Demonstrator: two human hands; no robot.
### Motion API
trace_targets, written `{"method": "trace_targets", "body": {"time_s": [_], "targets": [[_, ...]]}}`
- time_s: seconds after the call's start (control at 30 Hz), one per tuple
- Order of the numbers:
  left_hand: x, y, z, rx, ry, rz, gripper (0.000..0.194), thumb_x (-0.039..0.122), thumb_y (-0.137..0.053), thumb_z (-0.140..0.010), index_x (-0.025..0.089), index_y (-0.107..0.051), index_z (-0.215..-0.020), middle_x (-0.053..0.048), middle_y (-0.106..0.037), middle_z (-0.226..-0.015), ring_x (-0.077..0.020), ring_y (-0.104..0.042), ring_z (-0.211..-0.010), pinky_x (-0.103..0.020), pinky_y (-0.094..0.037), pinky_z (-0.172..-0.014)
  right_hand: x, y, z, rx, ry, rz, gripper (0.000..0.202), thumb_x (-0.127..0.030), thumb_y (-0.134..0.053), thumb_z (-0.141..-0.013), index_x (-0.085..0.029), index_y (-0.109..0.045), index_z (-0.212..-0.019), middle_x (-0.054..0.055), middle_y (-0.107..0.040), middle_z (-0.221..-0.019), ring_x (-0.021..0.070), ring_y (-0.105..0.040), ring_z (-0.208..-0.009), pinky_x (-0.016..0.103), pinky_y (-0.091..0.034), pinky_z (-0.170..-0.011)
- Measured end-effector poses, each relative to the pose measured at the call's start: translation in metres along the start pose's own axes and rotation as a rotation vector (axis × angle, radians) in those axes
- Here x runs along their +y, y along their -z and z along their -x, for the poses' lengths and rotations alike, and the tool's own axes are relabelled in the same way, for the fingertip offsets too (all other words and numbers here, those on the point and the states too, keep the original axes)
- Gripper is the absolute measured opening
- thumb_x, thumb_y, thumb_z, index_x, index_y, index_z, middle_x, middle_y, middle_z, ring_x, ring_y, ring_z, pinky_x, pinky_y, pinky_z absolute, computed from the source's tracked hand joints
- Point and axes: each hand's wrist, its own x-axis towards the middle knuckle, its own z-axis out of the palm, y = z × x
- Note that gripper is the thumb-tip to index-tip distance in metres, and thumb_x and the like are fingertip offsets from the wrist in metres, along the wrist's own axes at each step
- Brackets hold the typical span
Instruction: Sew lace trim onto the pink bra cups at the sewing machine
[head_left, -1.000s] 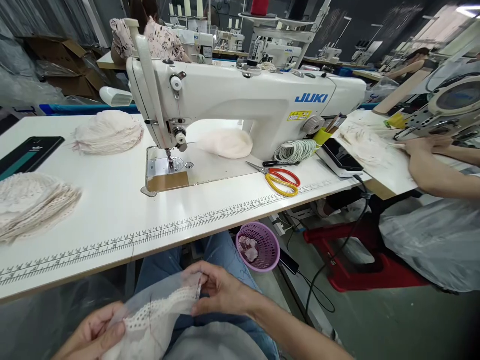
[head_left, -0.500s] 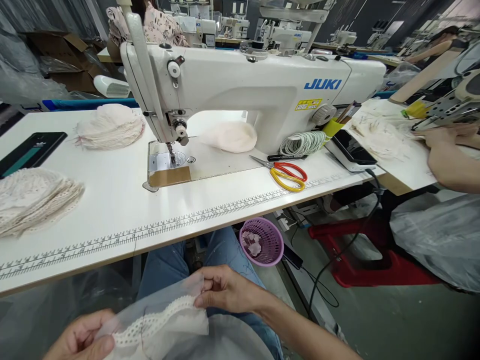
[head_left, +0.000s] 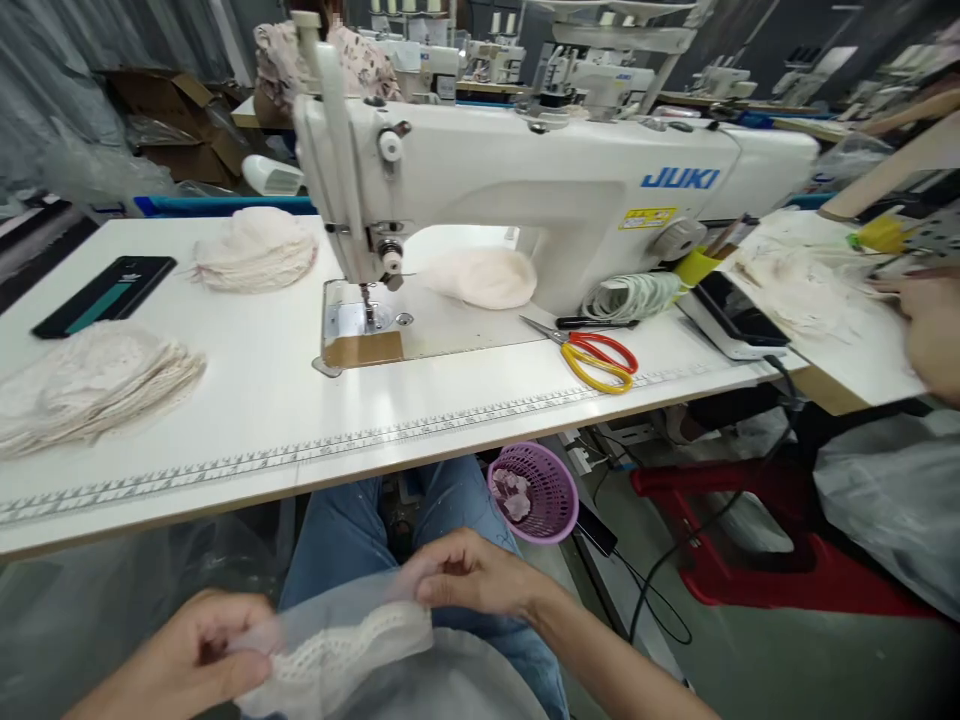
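Over my lap, a strip of cream eyelet lace trim (head_left: 337,645) joined to sheer fabric is stretched between my two hands. My left hand (head_left: 202,650) pinches its left end between thumb and fingers. The other end is pinched by my right hand (head_left: 472,575). Motion blurs the lace somewhat. Ahead of both hands stands the white sewing machine (head_left: 480,150), its needle and presser foot (head_left: 368,308) above the metal plate. A pale oval fabric piece (head_left: 487,278) lies under the machine's arm.
Stacks of lace pieces (head_left: 90,390) and rounded pieces (head_left: 255,250) sit left, near a dark phone (head_left: 105,297). Red-and-yellow scissors (head_left: 592,358), a coil of cord (head_left: 630,298) and a device (head_left: 735,315) lie right. Below hangs a purple basket (head_left: 544,490). A co-worker's hand (head_left: 930,320) shows at right.
The view has swung left, so the table and machine appear further right. My left hand has come a little closer to my right, with the lace still held between them.
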Motion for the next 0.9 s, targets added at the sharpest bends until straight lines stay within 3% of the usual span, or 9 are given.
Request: {"method": "trace_targets", "body": {"time_s": [0.13, 0.23, 0.43, 0.53, 0.67, 0.9], "targets": [[0.025, -0.010, -0.009, -0.196, 0.039, -0.107, 0.031, 0.044, -0.070, -0.070, 0.013, -0.068, -0.069, 0.002, -0.050, -0.057, -0.0109, -0.039, -0.054, -0.021, -0.026, -0.052, -0.010, -0.002, -0.008, -0.062, -0.066, 0.086, 0.046, -0.046, -0.080, -0.061, -0.016, -0.073, -0.096, 0.002, -0.066, -0.077, 0.0108, -0.056, -0.066, 0.023, -0.046, -0.066], [0.039, -0.015, -0.015, -0.256, 0.020, -0.155, 0.025, 0.038, -0.069, -0.072, 0.013, -0.067, -0.069, 0.005, -0.043, -0.054, -0.0093, -0.033, -0.052, -0.021, -0.022, -0.049, -0.024, -0.009, -0.017, -0.120, -0.038, 0.294, 0.051, -0.045, -0.084, -0.054, -0.016, -0.072, -0.095, 0.001, -0.065, -0.076, 0.0116, -0.055, -0.066, 0.021, -0.045, -0.061], [0.045, -0.017, -0.021, -0.260, 0.020, -0.193, 0.025, 0.038, -0.067, -0.073, 0.013, -0.068, -0.070, 0.006, -0.039, -0.052, -0.0089, -0.029, -0.051, -0.022, -0.018, -0.048, -0.039, -0.014, -0.024, -0.229, 0.090, 0.565, 0.036, -0.046, -0.067, -0.078, -0.010, -0.070, -0.079, 0.001, -0.059, -0.069, 0.0104, -0.054, -0.061, 0.019, -0.040, -0.055], [0.044, -0.019, -0.025, -0.299, 0.011, -0.157, 0.027, 0.039, -0.069, -0.071, 0.012, -0.068, -0.069, 0.006, -0.040, -0.051, -0.0086, -0.028, -0.050, -0.022, -0.019, -0.047, -0.039, -0.015, -0.024, -0.231, 0.047, 0.567, 0.036, -0.046, -0.069, -0.076, -0.011, -0.069, -0.085, 0.001, -0.059, -0.071, 0.0110, -0.055, -0.062, 0.018, -0.041, -0.055], [0.042, -0.021, -0.029, -0.279, -0.014, -0.112, 0.024, 0.035, -0.072, -0.067, 0.012, -0.064, -0.067, 0.006, -0.041, -0.053, -0.0086, -0.030, -0.052, -0.021, -0.020, -0.048, -0.036, -0.016, -0.022, -0.147, 0.111, 0.574, 0.033, -0.044, -0.072, -0.073, -0.012, -0.068, -0.075, -0.001, -0.056, -0.068, 0.0100, -0.053, -0.061, 0.018, -0.038, -0.052], [0.033, -0.028, -0.031, -0.255, -0.034, -0.097, 0.020, 0.032, -0.068, -0.068, 0.012, -0.063, -0.069, 0.004, -0.048, -0.058, -0.0095, -0.034, -0.055, -0.021, -0.022, -0.051, -0.032, -0.008, -0.011, -0.112, 0.023, 0.485, 0.039, -0.050, -0.073, -0.069, -0.012, -0.069, -0.076, 0.001, -0.059, -0.070, 0.0108, -0.054, -0.061, 0.019, -0.041, -0.054]]}}
